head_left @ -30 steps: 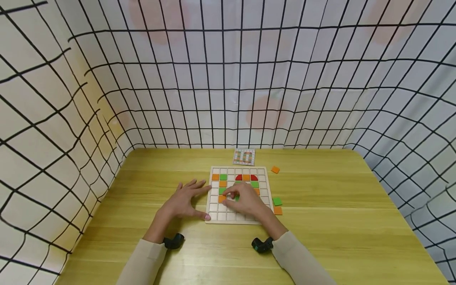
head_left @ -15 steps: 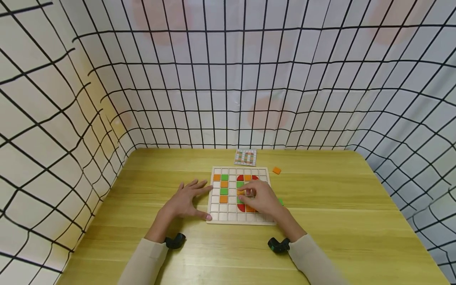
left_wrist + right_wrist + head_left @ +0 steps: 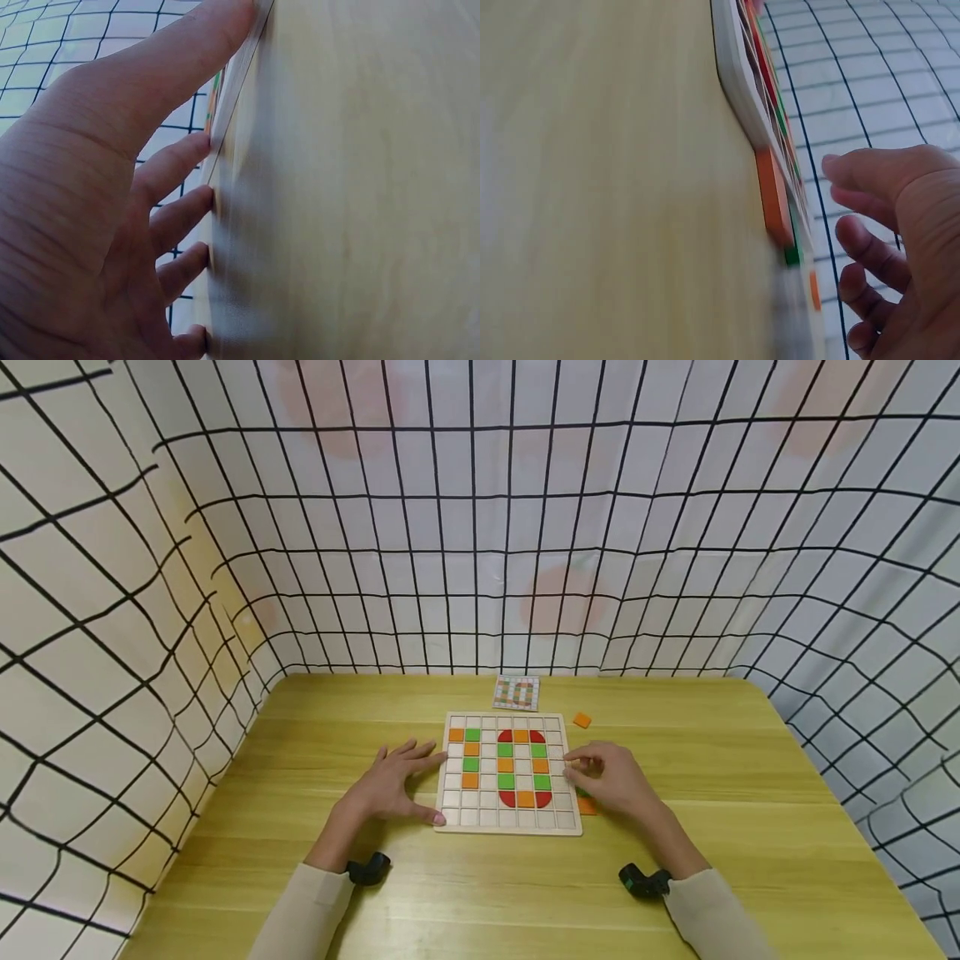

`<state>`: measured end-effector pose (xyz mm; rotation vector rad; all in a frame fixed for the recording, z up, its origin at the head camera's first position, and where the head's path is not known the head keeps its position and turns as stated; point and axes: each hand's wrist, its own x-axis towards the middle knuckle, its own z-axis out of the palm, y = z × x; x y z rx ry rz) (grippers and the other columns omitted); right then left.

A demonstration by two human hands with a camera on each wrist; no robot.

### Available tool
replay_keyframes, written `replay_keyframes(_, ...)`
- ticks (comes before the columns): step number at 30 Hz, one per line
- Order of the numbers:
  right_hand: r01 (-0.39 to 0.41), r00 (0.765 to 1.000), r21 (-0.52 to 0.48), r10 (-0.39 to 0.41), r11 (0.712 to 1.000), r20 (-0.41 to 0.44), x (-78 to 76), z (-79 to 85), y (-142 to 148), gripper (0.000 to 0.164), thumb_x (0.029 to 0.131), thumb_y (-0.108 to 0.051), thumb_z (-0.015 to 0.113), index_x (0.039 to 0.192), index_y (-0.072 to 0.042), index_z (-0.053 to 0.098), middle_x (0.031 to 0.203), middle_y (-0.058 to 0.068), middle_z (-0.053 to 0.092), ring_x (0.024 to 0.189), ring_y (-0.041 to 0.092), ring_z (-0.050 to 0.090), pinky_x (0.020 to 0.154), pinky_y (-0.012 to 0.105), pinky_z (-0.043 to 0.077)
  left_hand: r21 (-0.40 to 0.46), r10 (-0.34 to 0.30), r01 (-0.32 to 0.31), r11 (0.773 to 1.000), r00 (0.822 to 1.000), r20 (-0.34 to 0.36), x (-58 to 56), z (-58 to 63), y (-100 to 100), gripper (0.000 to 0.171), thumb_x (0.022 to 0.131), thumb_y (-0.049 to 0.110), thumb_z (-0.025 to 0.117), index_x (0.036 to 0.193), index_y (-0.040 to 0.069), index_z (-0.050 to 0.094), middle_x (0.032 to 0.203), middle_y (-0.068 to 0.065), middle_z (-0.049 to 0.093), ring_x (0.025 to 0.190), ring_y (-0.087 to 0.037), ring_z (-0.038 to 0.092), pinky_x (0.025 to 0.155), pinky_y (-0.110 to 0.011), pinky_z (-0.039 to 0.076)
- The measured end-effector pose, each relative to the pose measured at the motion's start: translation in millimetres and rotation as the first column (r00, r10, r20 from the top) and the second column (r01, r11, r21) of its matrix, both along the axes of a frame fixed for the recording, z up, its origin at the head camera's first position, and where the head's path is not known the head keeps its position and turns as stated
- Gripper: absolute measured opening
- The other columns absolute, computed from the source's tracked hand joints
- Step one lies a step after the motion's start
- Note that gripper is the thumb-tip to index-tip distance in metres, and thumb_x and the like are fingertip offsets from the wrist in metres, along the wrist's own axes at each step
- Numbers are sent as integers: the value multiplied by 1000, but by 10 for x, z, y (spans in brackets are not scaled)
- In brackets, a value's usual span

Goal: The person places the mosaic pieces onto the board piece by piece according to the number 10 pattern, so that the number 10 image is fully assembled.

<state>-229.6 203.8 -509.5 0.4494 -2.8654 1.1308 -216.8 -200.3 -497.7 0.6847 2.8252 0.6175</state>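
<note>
A pale wooden grid board (image 3: 487, 819) lies on the table, bearing orange and green square tiles and red rounded corner pieces in its cells. At its left edge my left hand (image 3: 392, 785) rests with spread fingers; the thumb and index fingertip touch the rim. My right hand (image 3: 617, 779) hovers by the board's right edge, its fingers loosely bent. In the right wrist view, thumb and fingers (image 3: 862, 244) stand apart with nothing between them. Below that hand lie an orange tile (image 3: 587, 807) and a green tile (image 3: 792, 254), the latter mostly hidden in the head view.
Behind the board lies a small printed pattern card (image 3: 516, 692). A loose orange tile (image 3: 582, 720) sits beyond the board's right back corner. White walls with black grid lines (image 3: 495, 527) enclose the table's back and sides.
My right hand moved from the board's left column to its middle, then rightward off the cells. An orange tile that was at its fingertips now lies in the middle column. The left hand stayed put.
</note>
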Motion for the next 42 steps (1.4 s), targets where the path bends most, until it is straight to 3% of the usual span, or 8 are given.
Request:
replay_keyframes(8,11,1000,36,-11,999,-4,34,-103,331,23,92,-33,80,110,-20,79,91,-7,67,85,12,58,80,33,52,6,5,-5,1000,1000,0,0,-12,-15,107,66,76,82,156,31,46,168,-5,34,158,-41,21,122,-74,8)
replay_keyframes(18,11,1000,19,-11,1000,-10,68,-142,607,25,95,-33,76,115,-17,79,88,-7,66,80,9,57,72,26,49,9,10,-10,1000,1000,6,9,-23,-6,106,67,76,81,157,31,46,168,-4,34,158,-40,21,123,-73,7)
replay_keyframes(24,-57,998,34,56,998,29,91,-101,673,36,89,-27,82,123,-16,75,90,-6,63,86,14,55,78,28,46,15,8,-8,1000,1000,7,14,-12,-7,106,67,76,82,156,31,47,168,-5,34,158,-40,21,122,-74,7)
replay_keyframes(34,-160,985,76,164,984,-50,101,-119,719,36,86,-31,83,121,-21,77,93,-12,66,88,9,55,83,31,47,13,10,-10,1000,1000,14,14,-3,-13,107,67,76,82,157,32,46,168,-4,34,159,-39,20,123,-73,7)
replay_keyframes(42,-152,987,53,155,987,-43,96,-149,729,25,86,-30,85,109,-26,80,91,-13,67,87,10,55,78,30,47,2,7,-7,1000,1000,7,-2,-18,-16,107,67,78,81,157,34,44,169,-1,32,159,-37,19,124,-72,5)
